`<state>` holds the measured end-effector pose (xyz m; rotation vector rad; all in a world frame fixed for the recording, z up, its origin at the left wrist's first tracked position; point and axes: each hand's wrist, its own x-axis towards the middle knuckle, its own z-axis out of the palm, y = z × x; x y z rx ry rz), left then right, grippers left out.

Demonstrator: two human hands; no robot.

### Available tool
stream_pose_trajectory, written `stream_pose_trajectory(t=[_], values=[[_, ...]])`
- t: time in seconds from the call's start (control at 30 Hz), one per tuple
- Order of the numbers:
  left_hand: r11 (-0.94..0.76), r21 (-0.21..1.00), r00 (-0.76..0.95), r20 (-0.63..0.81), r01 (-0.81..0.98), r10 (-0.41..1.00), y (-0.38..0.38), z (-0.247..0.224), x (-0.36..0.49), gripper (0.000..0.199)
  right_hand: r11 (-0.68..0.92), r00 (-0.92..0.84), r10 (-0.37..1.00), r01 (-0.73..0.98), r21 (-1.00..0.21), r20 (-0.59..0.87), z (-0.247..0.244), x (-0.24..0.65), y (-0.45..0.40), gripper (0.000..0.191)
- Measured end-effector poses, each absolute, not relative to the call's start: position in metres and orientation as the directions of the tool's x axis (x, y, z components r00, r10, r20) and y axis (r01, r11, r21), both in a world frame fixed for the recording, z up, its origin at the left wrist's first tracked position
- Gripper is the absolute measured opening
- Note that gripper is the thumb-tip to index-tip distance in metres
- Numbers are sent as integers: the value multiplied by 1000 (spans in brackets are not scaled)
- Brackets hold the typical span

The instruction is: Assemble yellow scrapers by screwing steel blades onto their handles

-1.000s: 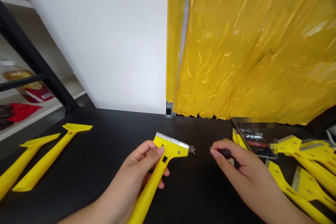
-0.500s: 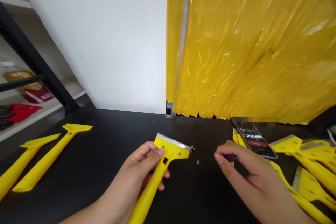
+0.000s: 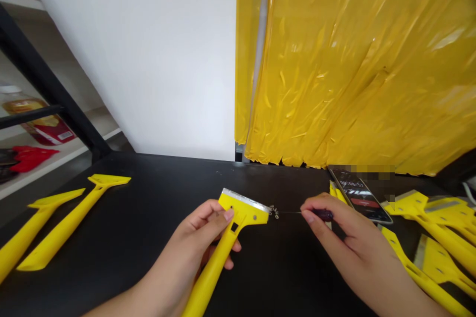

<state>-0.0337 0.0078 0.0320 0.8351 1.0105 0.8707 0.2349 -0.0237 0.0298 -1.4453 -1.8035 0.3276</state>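
My left hand (image 3: pixel 208 233) is closed round the neck of a yellow scraper (image 3: pixel 241 212), thumb on its head. A metal blade runs along the scraper's top edge, and one screw sits in the right of its head while a hole shows at the left. My right hand (image 3: pixel 345 237) pinches a thin screwdriver (image 3: pixel 323 214) with a dark handle; its slim shaft points left. At the shaft's tip are small metal screws (image 3: pixel 274 212), lying on the black table just right of the scraper head.
Two yellow scraper handles (image 3: pixel 63 225) lie at the left. Several yellow scrapers (image 3: pixel 439 252) are heaped at the right, beside a phone (image 3: pixel 360 195). Behind the black table (image 3: pixel 167 183) stand a white panel (image 3: pixel 148 59) and yellow plastic sheeting (image 3: pixel 357 69). Shelves hold a bottle (image 3: pixel 37 116).
My right hand has shifted slightly up and left, bringing the screwdriver tip to the small screws. A loose screw has moved left toward the others. My left hand and scraper stay still.
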Motion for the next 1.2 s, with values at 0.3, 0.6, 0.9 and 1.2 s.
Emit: stream_pose_trajectory(t=[0.3, 0.6, 0.9, 1.2], values=[[412, 883, 275, -349, -224, 896, 8, 32, -34, 24, 306, -18, 902, 732, -609, 432, 35, 234, -26, 11], [421, 879, 282, -355, -225, 891, 8, 33, -33, 23, 289, -29, 919, 731, -618, 394, 44, 225, -33, 20], [417, 882, 278, -353, -220, 893, 8, 31, -33, 23, 281, -47, 934, 707, -649, 353, 43, 223, -32, 22], [436, 878, 302, -369, -197, 879, 7, 29, -34, 24, 394, -117, 887, 695, -602, 446, 45, 229, -36, 9]])
